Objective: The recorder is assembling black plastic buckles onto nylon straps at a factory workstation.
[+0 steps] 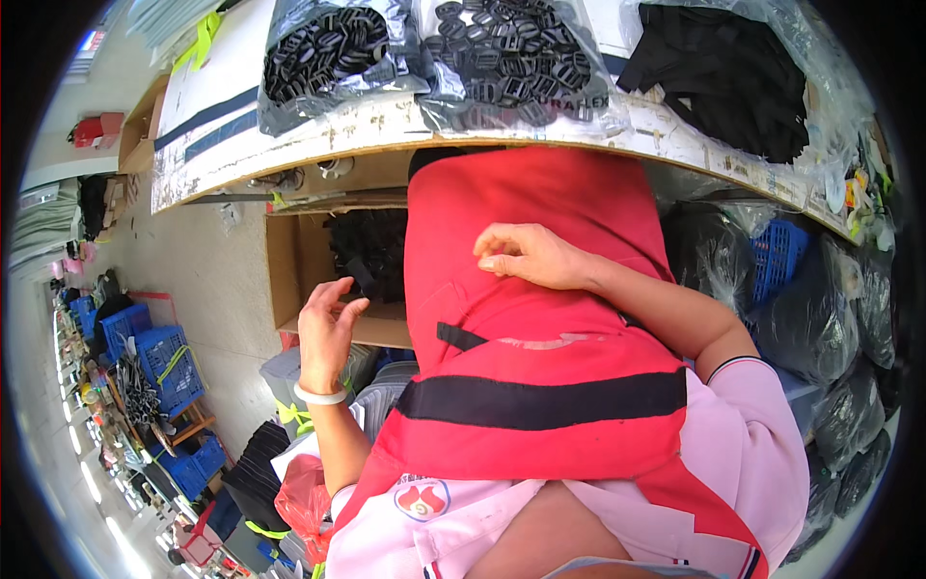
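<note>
My left hand (pixel 330 326), with a white band on its wrist, hovers beside an open cardboard box (pixel 286 280). Its fingers are bent and spread from the thumb, with nothing seen between them. Black pieces (pixel 371 256) fill the box; one flat black piece lies close behind the fingertips, and I cannot tell whether they touch. My right hand (pixel 531 256) is over the lap of my red apron (pixel 550 333). Its fingers curl loosely, a small gap shows before the thumb, and nothing is visible in it. A black strap (pixel 461 337) lies across the apron.
A worn white table (pixel 367 128) spans the front. On it lie two clear bags of black plastic buckles (pixel 328 58) (pixel 511 58) and a bag of black strips (pixel 728 77). Dark plastic bags (pixel 815 309) and a blue crate (pixel 777 259) crowd the right. More blue crates (pixel 169 367) stand left.
</note>
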Demonstrator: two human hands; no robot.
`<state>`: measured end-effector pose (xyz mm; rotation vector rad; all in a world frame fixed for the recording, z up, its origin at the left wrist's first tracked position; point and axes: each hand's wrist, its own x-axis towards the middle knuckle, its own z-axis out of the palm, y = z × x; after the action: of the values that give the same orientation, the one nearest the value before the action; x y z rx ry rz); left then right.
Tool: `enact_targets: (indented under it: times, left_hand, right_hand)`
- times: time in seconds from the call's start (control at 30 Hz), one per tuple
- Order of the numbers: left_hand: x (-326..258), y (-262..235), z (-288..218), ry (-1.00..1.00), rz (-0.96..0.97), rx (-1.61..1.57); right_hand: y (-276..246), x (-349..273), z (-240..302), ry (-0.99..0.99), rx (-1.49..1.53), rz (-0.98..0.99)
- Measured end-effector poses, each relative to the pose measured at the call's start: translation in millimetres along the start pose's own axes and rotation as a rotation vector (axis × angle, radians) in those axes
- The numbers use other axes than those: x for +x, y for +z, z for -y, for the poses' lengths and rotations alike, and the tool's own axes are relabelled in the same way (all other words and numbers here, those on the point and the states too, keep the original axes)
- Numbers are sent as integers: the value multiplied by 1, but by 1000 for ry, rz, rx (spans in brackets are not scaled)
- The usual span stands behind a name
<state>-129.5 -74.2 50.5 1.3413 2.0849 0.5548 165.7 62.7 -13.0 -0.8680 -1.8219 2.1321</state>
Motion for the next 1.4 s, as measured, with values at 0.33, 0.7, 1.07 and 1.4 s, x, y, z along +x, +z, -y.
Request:
enact_targets:
  times: [0.33, 0.7, 1.07, 1.4]
  left_hand:
    - [197, 85, -184, 668, 76, -245]
    - [363, 177, -258, 542, -127, 374]
    - [345, 167, -254, 750, -96, -1]
    - [246, 102, -208, 45, 510, -1243]
  right_hand:
    - [-22, 7, -47, 42, -111, 0]
    - [-47, 17, -79, 169, -10, -47]
    - [-53, 19, -85, 178, -33, -61]
    - [-59, 0, -55, -54, 70, -307]
